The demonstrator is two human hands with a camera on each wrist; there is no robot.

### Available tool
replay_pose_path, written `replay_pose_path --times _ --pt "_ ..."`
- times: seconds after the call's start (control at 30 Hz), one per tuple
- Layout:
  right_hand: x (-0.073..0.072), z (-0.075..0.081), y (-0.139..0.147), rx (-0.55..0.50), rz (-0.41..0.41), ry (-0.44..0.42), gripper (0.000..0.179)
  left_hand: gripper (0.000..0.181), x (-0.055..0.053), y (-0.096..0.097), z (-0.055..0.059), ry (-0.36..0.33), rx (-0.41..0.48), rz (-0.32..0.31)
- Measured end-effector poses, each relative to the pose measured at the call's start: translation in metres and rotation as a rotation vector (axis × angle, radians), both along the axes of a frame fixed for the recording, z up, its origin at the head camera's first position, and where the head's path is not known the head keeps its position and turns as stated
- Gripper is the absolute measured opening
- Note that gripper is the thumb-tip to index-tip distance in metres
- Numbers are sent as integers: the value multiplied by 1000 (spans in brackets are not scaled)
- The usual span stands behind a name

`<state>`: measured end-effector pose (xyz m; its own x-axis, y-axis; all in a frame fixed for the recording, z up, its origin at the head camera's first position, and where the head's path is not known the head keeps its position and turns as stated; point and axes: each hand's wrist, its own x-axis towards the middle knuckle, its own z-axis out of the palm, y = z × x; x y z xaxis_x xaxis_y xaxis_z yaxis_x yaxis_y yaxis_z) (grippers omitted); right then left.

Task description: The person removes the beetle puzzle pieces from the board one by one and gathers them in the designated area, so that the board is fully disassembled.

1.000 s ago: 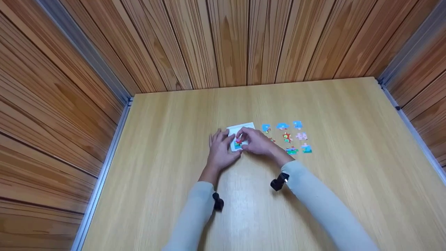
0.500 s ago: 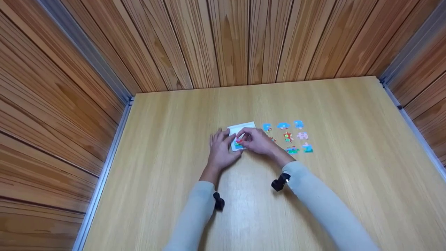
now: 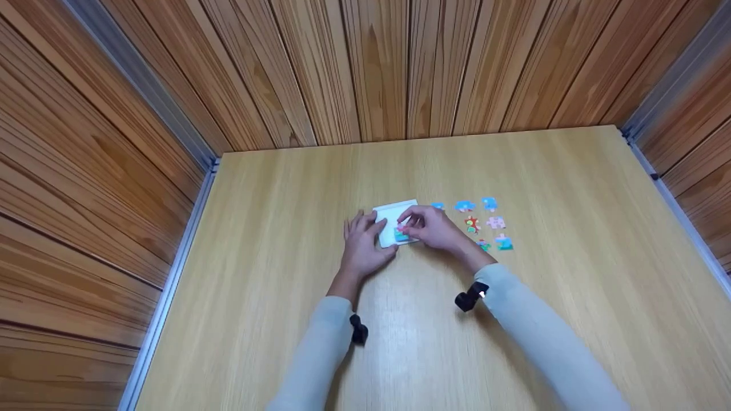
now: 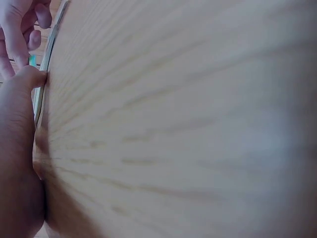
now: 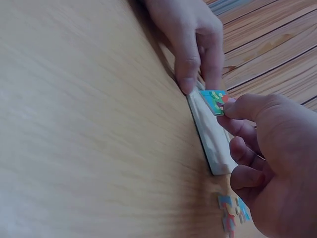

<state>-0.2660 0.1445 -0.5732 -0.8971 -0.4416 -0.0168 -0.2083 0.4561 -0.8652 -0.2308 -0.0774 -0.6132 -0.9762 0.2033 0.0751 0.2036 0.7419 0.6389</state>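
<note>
A small white puzzle tray (image 3: 393, 213) lies flat on the table. My left hand (image 3: 361, 245) holds it at the near-left corner, thumb (image 5: 187, 74) at the near edge and fingers along the left side. Between thumb and index finger, my right hand (image 3: 435, 229) pinches a jigsaw piece (image 5: 212, 101) printed in blue, green and red. In the right wrist view, this piece is tilted above the white tray surface. The other right fingers are curled under. In the left wrist view, a sliver of the piece (image 4: 32, 60) shows beyond my left thumb.
Loose jigsaw pieces lie to the right of the tray, among them a blue one (image 3: 465, 206), a red one (image 3: 472, 224), a pink one (image 3: 495, 222) and a blue-green one (image 3: 504, 242). My right hand hides some. Wood-panelled walls (image 3: 388, 68) border the wooden table (image 3: 274, 240).
My right hand has shifted a little to the right with the pinched piece, uncovering more of the tray's white surface and covering more loose pieces. The left hand keeps its place.
</note>
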Motion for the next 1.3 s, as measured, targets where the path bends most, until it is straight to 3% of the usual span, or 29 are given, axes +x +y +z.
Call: replay_pose_path --times 0.5,0.83,1.3 --pt "-2 22 35 11 -41 -53 23 77 1 0 2 -37 -10 -6" --pt "3 26 56 68 -55 7 21 76 2 1 2 -5 -4 -4" --pt "23 25 80 149 -44 57 17 75 1 0 0 -6 3 3"
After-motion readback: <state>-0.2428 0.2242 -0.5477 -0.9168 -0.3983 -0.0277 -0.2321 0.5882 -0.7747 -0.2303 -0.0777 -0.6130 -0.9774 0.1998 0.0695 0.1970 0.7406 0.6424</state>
